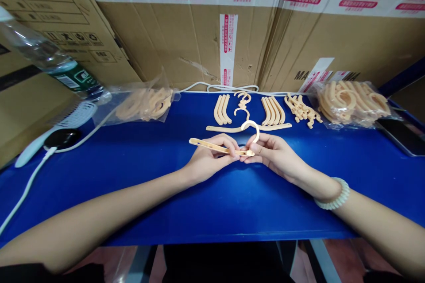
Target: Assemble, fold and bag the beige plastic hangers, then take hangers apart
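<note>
My left hand (212, 157) is closed on a beige hanger arm (202, 143), which points out to the left. At the arm's right end, my right hand (277, 155) pinches a beige hook piece (255, 129) whose curve stands upward. The two pieces touch between my fingertips; the exact joint is partly hidden. Just behind my hands lies a long beige hanger bar (219, 129) with a hook at its middle. Further back are a left row of curved arms (222, 109), a small group of hooks (243, 100) and a right row of curved arms (272, 110).
Small connector pieces (302, 109) lie beside a bag of beige parts (353, 102) and a phone (403, 136) at right. Another bag (144, 103), a bottle (69, 72), a brush (76, 114) and a black device with a cable (63, 138) are at left. Cardboard boxes (189, 44) stand behind.
</note>
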`<state>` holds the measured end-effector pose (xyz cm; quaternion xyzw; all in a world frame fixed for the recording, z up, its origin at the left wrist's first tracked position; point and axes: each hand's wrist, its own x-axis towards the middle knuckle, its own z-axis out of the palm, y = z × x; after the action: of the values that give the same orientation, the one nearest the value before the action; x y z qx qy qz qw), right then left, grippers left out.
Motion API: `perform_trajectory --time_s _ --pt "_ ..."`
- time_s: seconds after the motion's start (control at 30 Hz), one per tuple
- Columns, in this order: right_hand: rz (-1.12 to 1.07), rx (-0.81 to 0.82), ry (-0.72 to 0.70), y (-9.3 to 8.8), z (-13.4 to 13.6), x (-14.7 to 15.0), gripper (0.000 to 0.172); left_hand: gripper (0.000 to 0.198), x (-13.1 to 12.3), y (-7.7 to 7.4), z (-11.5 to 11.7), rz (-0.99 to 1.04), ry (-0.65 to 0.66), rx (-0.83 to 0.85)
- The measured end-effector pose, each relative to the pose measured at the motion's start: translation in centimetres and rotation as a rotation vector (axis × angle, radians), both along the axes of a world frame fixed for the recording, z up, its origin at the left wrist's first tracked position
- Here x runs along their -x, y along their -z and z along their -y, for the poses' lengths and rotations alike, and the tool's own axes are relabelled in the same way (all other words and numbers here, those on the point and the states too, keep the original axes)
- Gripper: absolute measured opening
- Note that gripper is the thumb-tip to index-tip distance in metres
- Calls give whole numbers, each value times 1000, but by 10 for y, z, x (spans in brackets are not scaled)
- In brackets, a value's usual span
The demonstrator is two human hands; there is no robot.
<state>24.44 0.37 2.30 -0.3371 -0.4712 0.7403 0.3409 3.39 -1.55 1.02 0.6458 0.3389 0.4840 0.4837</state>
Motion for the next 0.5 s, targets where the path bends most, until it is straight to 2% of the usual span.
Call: perform_trajectory --time_s 0.3,0.5 --pt "42 -67 74 3 4 5 36 13 0 4 0 -43 18 -59" --pt "94 -105 113 2 6 8 35 13 0 1 0 -71 21 -30"
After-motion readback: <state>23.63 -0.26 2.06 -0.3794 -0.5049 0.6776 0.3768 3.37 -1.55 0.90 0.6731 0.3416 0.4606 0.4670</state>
